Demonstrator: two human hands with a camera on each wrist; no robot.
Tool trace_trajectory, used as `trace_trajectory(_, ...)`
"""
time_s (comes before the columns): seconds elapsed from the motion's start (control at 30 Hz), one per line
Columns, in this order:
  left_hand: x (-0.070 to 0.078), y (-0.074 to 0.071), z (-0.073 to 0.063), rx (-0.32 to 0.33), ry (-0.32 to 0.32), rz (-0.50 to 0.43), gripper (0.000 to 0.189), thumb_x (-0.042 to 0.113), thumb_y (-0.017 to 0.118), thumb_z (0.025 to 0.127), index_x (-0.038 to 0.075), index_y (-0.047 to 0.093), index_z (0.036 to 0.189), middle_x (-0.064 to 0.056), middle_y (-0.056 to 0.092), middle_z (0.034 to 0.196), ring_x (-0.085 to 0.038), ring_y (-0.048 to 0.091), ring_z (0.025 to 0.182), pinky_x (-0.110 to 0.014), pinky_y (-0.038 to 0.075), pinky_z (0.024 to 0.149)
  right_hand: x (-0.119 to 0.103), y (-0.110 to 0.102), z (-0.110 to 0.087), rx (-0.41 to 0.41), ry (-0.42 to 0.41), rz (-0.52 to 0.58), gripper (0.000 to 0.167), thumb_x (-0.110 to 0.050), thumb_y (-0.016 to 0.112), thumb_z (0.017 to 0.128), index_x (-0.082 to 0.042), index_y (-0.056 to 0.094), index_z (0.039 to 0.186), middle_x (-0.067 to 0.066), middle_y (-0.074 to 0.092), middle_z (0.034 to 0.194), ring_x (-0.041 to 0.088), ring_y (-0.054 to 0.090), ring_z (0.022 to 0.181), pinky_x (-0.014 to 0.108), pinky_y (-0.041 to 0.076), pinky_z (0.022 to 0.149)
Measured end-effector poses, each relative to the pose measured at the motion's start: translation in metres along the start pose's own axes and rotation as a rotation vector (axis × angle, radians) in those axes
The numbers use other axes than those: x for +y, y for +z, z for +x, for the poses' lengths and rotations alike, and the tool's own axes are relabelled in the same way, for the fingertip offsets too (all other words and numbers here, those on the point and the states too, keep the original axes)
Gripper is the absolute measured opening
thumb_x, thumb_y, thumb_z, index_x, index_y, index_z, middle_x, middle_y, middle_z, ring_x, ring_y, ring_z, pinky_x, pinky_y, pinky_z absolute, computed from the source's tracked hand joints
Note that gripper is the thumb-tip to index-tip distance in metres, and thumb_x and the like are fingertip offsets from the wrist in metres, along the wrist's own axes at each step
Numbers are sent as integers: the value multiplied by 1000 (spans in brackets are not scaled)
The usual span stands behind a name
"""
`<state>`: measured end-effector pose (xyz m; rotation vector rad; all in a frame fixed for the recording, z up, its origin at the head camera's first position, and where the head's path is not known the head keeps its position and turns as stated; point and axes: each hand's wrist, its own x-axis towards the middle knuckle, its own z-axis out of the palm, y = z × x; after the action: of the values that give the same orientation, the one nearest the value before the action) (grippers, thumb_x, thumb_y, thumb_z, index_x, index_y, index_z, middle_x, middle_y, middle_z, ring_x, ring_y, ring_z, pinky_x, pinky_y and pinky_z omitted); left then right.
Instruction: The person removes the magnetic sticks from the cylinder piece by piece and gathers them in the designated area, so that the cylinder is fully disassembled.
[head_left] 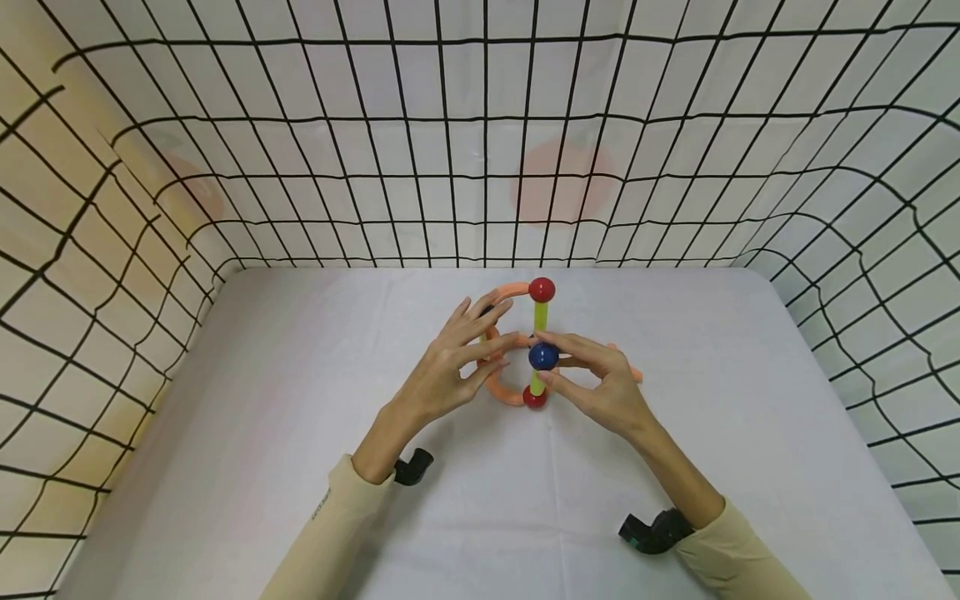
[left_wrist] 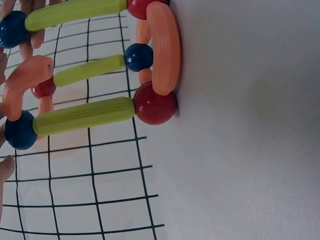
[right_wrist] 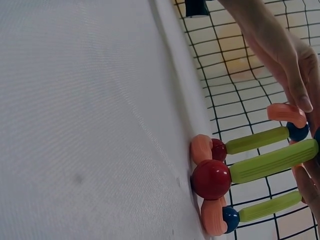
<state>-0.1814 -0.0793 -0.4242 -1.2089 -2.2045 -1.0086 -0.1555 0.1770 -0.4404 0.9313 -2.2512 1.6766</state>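
A toy frame of balls and sticks stands on the white table. Orange curved sticks link its base, and green sticks rise from base balls, including a red ball. My right hand pinches the blue ball on top of the front green stick between thumb and fingers. My left hand spreads its fairly straight fingers over the frame's left side, about another blue ball. From that ball an upper orange curved stick reaches a raised red ball.
Part of a loose orange curved stick shows behind my right hand. Black wire mesh encloses the table's back and sides. A black wrist camera sits at my right wrist, with a second black camera at my left.
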Motion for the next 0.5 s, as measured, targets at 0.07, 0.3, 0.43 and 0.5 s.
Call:
trace_trajectory(0.07, 1, 0, 0, 1, 2, 9, 39, 3, 83, 85, 6, 76, 124, -20, 55, 152, -39, 41, 150, -59, 25, 128, 1, -1, 0, 0, -12, 4, 56, 12, 77, 84, 1, 65, 138, -11, 70, 133, 4, 69, 117, 24, 60, 95)
trace_trajectory(0.3, 9, 0, 1, 29, 18, 47, 53, 8, 87, 82, 3, 70, 132, -21, 56, 151, -39, 43, 149, -60, 28, 126, 2, -4, 0, -14, -3, -1, 58, 10, 77, 85, -1, 63, 140, 10, 72, 131, 5, 69, 117, 27, 60, 95)
trace_trajectory(0.43, 21, 5, 1, 136, 26, 80, 57, 7, 89, 79, 0, 69, 132, -19, 65, 142, -37, 54, 141, -53, 40, 122, 0, -6, 1, -19, 15, -11, 59, 10, 77, 85, -2, 62, 141, 18, 70, 132, 6, 67, 120, 27, 60, 96)
trace_trajectory(0.5, 29, 9, 0, 210, 20, 73, 57, 6, 89, 79, -1, 69, 132, -17, 69, 136, -34, 61, 133, -46, 49, 115, -1, -8, 1, -18, 17, -21, 59, 9, 78, 85, -2, 62, 141, 17, 69, 132, 7, 66, 122, 27, 59, 97)
